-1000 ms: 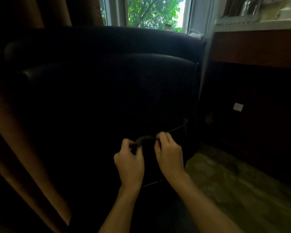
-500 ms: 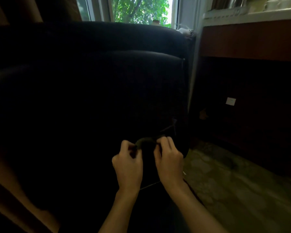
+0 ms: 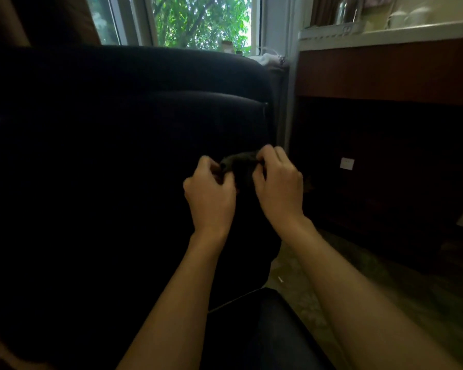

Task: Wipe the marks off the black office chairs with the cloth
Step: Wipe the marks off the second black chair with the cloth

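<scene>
left hand [image 3: 210, 193] pinches cloth [image 3: 239, 161] | right hand [image 3: 278, 182] pinches cloth | before chair [image 3: 118, 129]

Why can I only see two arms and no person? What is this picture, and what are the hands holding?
The camera sits on the person's head and looks forward and down, so you see what they see: just their own arms, not the rest of them. There is no machine here, only a person.

The left hand and the right hand each pinch one end of a dark cloth, holding it between them. It is a cloth for wiping.

The big dark shape behind the hands is a black chair. The room is dim, so I cannot make out any marks on it.

Behind the chair is a window with green leaves outside. On the right stands a wooden cabinet, and there is floor below it.
</scene>
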`<action>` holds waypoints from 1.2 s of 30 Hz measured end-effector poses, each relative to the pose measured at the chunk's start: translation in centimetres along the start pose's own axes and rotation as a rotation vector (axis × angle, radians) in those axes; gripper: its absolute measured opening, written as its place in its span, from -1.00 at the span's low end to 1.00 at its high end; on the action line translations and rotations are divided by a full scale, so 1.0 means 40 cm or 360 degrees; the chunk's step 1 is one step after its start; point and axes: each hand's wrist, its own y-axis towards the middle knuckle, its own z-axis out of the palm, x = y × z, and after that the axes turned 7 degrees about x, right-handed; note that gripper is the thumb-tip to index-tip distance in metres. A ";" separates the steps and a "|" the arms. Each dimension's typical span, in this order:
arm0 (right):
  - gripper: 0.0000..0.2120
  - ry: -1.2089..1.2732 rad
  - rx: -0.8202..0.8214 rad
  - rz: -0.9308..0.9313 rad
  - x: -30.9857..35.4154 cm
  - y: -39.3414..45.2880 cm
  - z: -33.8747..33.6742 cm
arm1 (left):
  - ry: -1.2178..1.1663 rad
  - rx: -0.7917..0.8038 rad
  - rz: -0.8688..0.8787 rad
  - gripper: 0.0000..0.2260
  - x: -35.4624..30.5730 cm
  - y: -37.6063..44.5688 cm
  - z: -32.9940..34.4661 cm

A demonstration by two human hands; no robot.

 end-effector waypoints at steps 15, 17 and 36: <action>-0.92 0.0197 0.0056 0.0125 -0.081 -0.137 0.008 | 0.0174 0.0055 0.0053 -0.85 0.034 -0.110 0.054; -0.91 0.0223 0.0035 0.0144 -0.070 -0.049 -0.015 | 0.0169 0.0000 0.0086 -0.86 -0.020 -0.037 0.057; -0.86 0.0214 -0.0152 0.0049 -0.152 -0.208 0.084 | 0.0385 0.0138 0.0077 -0.78 0.063 -0.150 0.083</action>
